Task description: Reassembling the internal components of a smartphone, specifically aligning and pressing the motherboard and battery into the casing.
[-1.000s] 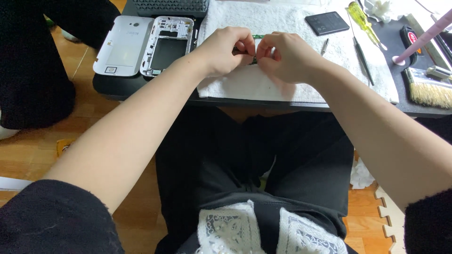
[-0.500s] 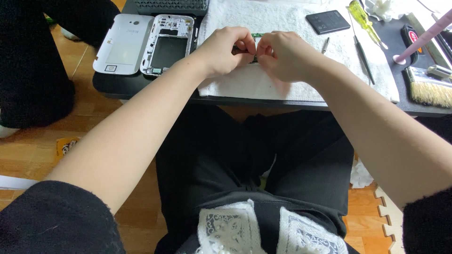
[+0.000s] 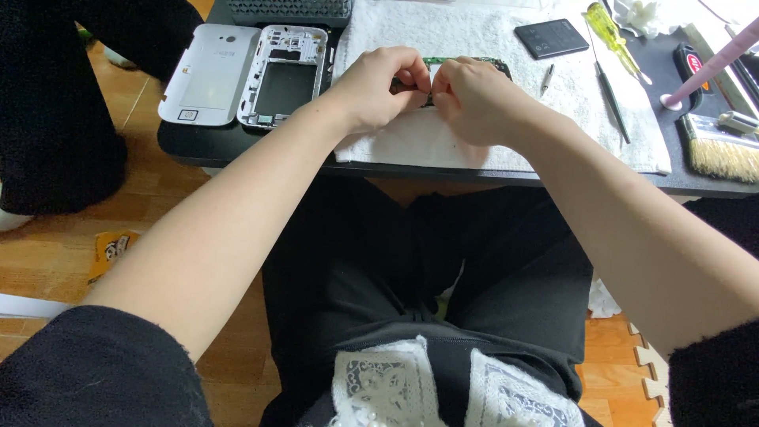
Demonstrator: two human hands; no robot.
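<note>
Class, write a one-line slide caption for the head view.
Both hands, left hand and right hand, pinch a green circuit board over a white towel.

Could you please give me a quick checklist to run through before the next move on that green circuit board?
1. Both hands on the board: left hand and right hand pinch the green circuit board: ok.
2. Board over the white towel: ok.
3. Fingers' exact grip: cannot tell.
4. Yellow-handled screwdriver lying beside the towel's far corner: ok.
5. Phone frame and white back cover set aside: ok.
</note>
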